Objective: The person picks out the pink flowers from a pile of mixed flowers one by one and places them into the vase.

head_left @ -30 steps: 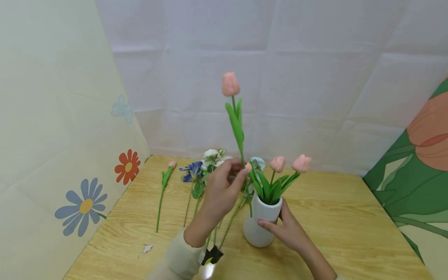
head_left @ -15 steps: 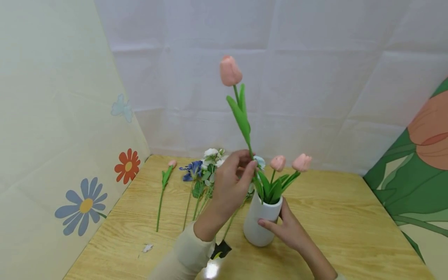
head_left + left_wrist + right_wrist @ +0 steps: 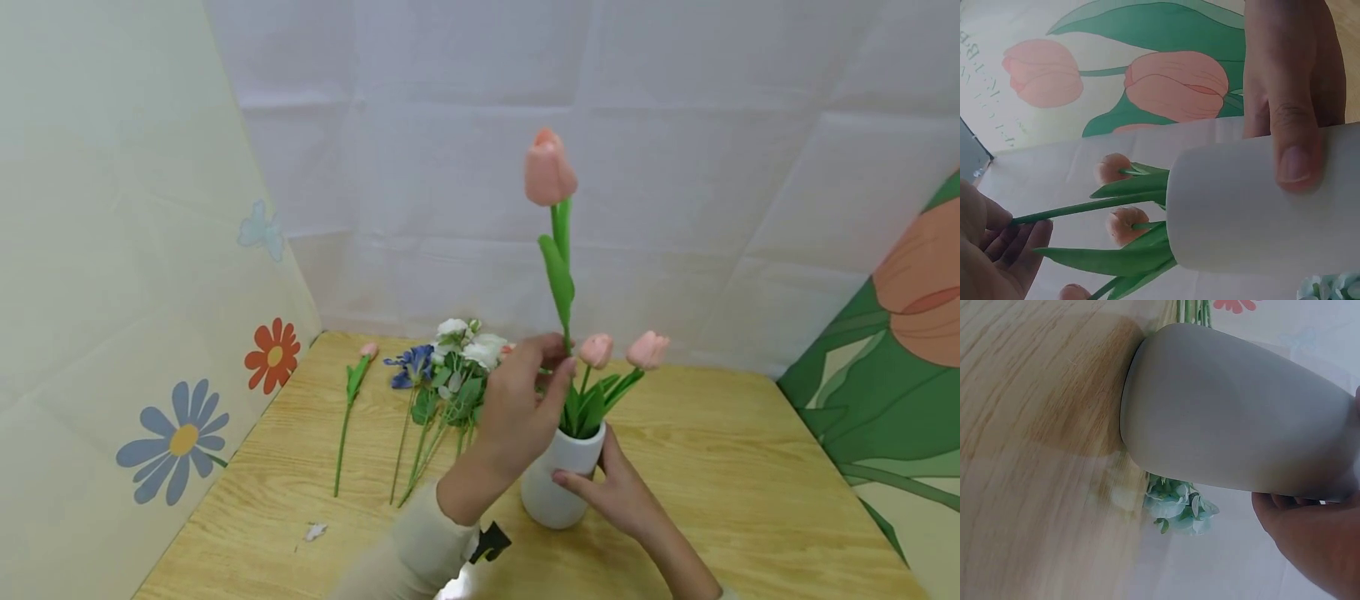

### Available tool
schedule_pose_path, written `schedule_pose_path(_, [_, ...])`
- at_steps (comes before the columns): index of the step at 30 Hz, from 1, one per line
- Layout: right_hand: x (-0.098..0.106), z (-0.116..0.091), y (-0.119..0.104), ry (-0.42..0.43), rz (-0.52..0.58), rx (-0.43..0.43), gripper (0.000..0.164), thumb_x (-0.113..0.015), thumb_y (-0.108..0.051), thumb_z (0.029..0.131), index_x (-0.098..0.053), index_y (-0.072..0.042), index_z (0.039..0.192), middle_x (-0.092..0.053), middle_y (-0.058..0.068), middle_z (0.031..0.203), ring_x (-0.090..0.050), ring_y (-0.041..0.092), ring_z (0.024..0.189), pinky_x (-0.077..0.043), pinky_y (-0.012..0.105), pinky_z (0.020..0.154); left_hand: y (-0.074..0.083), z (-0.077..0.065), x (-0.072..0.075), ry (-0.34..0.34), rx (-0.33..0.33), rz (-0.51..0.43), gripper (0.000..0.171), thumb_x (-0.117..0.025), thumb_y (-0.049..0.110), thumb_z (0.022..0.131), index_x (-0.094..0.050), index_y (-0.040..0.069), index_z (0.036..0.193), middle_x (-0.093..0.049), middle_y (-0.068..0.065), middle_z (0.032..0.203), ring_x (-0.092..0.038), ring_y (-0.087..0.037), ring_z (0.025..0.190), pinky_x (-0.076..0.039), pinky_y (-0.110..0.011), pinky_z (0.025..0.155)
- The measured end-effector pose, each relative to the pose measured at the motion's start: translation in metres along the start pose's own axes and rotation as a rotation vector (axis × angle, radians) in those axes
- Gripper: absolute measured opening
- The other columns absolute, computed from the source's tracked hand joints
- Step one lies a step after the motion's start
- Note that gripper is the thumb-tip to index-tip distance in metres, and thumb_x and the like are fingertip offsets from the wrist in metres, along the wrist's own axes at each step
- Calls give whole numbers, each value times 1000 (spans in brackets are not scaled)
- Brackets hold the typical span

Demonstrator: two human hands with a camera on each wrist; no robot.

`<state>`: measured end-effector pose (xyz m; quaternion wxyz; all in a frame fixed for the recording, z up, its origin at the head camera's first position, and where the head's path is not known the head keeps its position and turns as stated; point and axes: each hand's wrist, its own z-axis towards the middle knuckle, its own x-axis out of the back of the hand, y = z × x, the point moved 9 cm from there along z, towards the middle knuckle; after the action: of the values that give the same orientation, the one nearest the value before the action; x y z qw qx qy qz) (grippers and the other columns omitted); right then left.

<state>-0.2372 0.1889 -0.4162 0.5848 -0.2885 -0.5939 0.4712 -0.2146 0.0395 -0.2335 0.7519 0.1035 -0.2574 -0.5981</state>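
My left hand [image 3: 521, 408] pinches the green stem of a long pink tulip [image 3: 551, 171], which stands upright over the vase. In the left wrist view the stem [image 3: 1085, 208] runs from the fingertips into the mouth of the white vase [image 3: 1241, 200]. Pink tulips with green leaves [image 3: 591, 408] stand in that vase and lean right. My right hand [image 3: 618, 492] grips the vase's right side, its thumb across the front; the right wrist view shows the vase [image 3: 1222, 419] tilting away from no surface, its base on the wood.
Left of the vase lie a single pink tulip [image 3: 347, 425], a blue flower [image 3: 412, 367] and white flowers [image 3: 483, 350] on the wooden table [image 3: 750, 500]. A black piece [image 3: 491, 543] lies by the left sleeve, and a small white scrap [image 3: 317, 531] farther left.
My left hand has moved right with the tulip, whose stem end went from outside the vase to its mouth. The right hand and vase have stayed put.
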Motion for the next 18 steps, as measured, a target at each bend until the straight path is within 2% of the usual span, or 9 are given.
schedule_pose_path(3, [0, 0, 0, 2, 1, 3, 95, -77, -25, 91, -13, -14, 160, -39, 21, 153, -45, 42, 136, -44, 55, 104, 2, -2, -3, -1, -12, 17, 20, -65, 5, 98, -62, -4, 115, -69, -13, 101, -70, -18, 87, -54, -11, 78])
schedule_pose_path(11, [-1, -1, -2, -1, 8, 45, 96, -77, -21, 92, -10, -17, 161, -36, 22, 155, -45, 43, 135, -46, 56, 100, 16, -4, -6, -8, -115, 59, 20, -65, 1, 97, -61, -4, 116, -69, -12, 101, -71, -15, 87, -52, -9, 80])
schedule_pose_path(18, [-1, -1, -2, 3, -10, 57, 98, -77, -21, 92, -9, -19, 162, -31, 21, 159, -42, 41, 137, -46, 55, 100, 21, -3, -10, -26, -118, 70, 19, -65, 3, 97, -61, -1, 115, -69, -10, 103, -70, -13, 88, -51, -8, 79])
